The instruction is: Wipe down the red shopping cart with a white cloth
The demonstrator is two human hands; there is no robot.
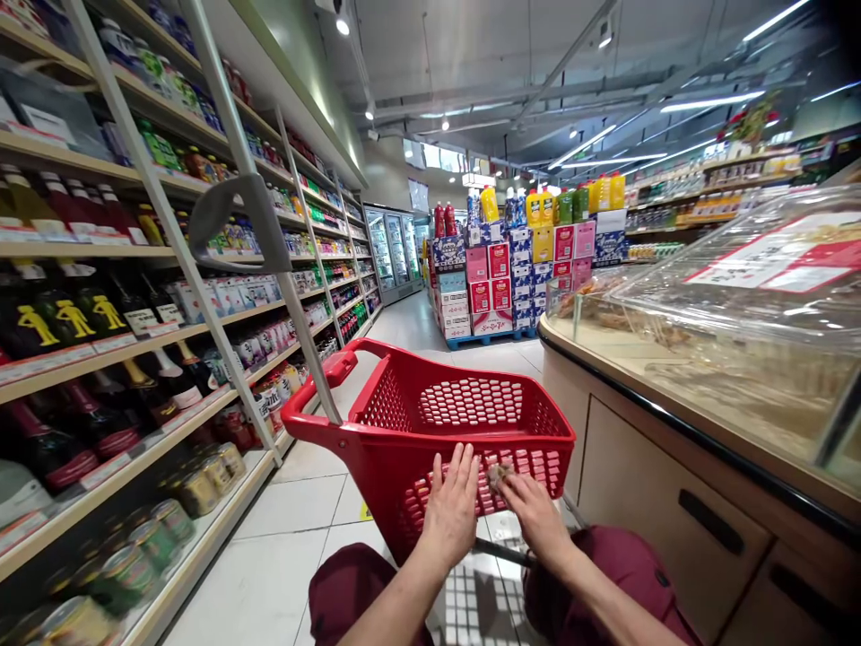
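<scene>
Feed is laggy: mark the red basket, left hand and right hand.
red basket [471, 395], head view, far inner wall.
left hand [452, 511], head view, back of hand.
right hand [538, 516], head view, back of hand.

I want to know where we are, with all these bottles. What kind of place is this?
A supermarket, most likely. Long shelves carry bottles and tins, a red shopping basket stands in the aisle, and cartons are stacked on a pallet ahead.

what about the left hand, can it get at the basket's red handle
Probably yes: the left hand lies flat and empty on the red basket's near wall, and the handle juts unblocked from its left corner.
</scene>
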